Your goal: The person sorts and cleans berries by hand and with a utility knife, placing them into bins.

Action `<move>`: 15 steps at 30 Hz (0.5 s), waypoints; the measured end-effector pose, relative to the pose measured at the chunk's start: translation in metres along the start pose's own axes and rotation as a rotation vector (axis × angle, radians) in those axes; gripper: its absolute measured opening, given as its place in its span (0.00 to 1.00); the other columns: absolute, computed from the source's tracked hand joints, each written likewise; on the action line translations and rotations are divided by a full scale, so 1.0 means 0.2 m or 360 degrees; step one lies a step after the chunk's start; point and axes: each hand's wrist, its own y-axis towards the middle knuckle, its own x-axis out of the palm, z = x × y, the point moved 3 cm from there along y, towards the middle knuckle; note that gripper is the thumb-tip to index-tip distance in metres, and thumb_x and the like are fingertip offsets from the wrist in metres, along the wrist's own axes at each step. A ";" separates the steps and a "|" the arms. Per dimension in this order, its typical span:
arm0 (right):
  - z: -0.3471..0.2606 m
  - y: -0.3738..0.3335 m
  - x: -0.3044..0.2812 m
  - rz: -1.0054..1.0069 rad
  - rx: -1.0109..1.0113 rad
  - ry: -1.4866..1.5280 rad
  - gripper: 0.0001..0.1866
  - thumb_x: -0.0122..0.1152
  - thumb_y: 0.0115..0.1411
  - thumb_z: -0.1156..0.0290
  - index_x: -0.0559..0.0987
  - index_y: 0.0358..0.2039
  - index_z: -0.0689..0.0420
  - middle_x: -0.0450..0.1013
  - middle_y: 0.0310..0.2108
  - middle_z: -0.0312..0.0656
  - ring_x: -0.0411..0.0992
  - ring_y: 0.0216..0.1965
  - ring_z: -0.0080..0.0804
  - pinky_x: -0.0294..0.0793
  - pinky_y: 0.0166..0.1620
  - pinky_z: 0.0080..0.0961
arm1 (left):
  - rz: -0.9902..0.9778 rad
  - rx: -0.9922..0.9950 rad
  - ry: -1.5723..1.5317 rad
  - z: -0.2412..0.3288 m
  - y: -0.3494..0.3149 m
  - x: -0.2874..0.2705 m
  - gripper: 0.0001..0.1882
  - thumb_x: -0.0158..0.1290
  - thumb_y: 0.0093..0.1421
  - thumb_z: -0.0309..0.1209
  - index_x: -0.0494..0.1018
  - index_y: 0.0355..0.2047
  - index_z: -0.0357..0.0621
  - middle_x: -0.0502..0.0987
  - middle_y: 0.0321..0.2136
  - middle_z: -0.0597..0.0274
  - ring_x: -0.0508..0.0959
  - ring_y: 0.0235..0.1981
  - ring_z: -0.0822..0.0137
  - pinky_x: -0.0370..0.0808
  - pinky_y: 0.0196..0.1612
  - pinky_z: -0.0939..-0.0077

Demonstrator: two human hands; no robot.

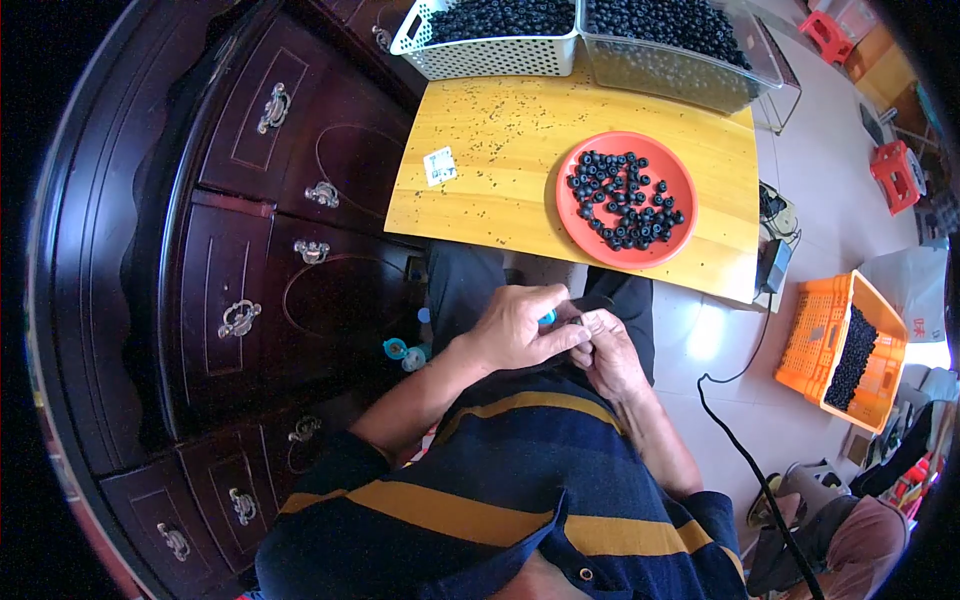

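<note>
Both of my hands are close together over my lap, below the near edge of the table. My left hand [518, 325] is curled round a small blue object [547, 317]; most of it is hidden by the fingers, so its kind does not show. The fingers of my right hand [607, 352] are pinched together against the left thumb, and what they grip, if anything, is too small to make out. Beyond the hands, a round red plate [627, 262] on the table carries many small black ring-like parts [640, 230] with holes in their middles.
A white perforated basket [490, 62] and a clear bin [660, 85], both full of black parts, stand at the table's [480, 215] far edge. Dark drawers [240, 270] line the left. At right are an orange crate [808, 340], a black cable [735, 440] and another person's leg [860, 535].
</note>
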 end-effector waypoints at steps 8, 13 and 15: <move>-0.02 0.03 0.02 -0.0046 0.0059 -0.0038 0.16 0.53 0.71 0.55 0.73 0.30 0.51 0.62 0.21 0.27 0.56 0.20 0.16 0.54 0.22 0.15 | -0.0088 -0.0160 0.0001 0.01 0.04 -0.06 0.14 0.64 0.56 0.39 0.75 0.32 0.43 0.80 0.25 0.53 0.82 0.27 0.51 0.76 0.30 0.60; 0.06 0.06 -0.09 0.0022 0.0544 0.0341 0.22 0.44 0.73 0.48 0.76 0.41 0.55 0.63 0.24 0.29 0.58 0.21 0.18 0.54 0.21 0.15 | -0.0572 -0.0260 0.0581 -0.06 0.21 -0.26 0.16 0.62 0.53 0.45 0.77 0.30 0.45 0.79 0.24 0.47 0.81 0.29 0.44 0.77 0.33 0.54; 0.08 0.06 -0.15 0.0013 0.0576 0.0426 0.23 0.43 0.73 0.47 0.76 0.42 0.55 0.63 0.24 0.29 0.58 0.21 0.18 0.54 0.21 0.15 | -0.0516 -0.0391 0.0658 -0.10 0.38 -0.44 0.16 0.62 0.54 0.45 0.80 0.35 0.47 0.80 0.26 0.46 0.82 0.28 0.48 0.77 0.33 0.57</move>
